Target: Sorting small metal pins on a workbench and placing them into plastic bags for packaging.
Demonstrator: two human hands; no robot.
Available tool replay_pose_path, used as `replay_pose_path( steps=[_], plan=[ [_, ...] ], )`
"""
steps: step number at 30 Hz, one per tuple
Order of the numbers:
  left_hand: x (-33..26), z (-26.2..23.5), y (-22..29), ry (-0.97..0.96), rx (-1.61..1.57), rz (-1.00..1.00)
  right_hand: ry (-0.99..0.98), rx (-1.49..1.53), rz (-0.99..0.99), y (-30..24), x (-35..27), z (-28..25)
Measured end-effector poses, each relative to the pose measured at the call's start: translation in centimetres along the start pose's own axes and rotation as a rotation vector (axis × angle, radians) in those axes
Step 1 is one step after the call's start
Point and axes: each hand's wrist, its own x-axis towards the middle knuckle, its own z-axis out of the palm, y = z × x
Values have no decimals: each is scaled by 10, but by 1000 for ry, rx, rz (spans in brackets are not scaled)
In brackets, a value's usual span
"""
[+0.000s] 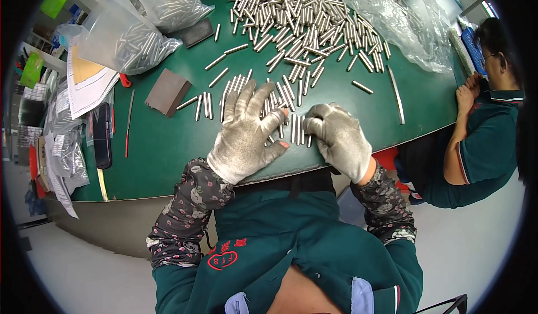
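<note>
Two gloved hands rest on the green table [168,146]. The left hand [246,132] lies flat, fingers spread, pressing a row of metal pins [286,98] against the table near its front edge. The right hand [336,137] is curled, fingertips pinched on the pins just right of the left hand. The pins are short, straight, silver rods of one length, too many to count. One large loose pile [302,17] lies at the far side of the table; scattered singles lie between it and the hands. Three clear bags of pins [129,36] sit at the table's far left, one crumpled clear bag [392,17] at its far right. One brown block [167,92] lies left of the left hand. A second person [482,140] sits at the table's right end.
</note>
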Motion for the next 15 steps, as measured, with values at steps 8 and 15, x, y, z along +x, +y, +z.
replay_pose_path(
  steps=[8, 15],
  plan=[
    [-2, -2, -1, -2, 1, -11, -55, 14, 17, -21, 8, 3],
    [1, -1, -7, -17, 8, -32, -6, 62, 60, -12, 14, 14]
  ],
)
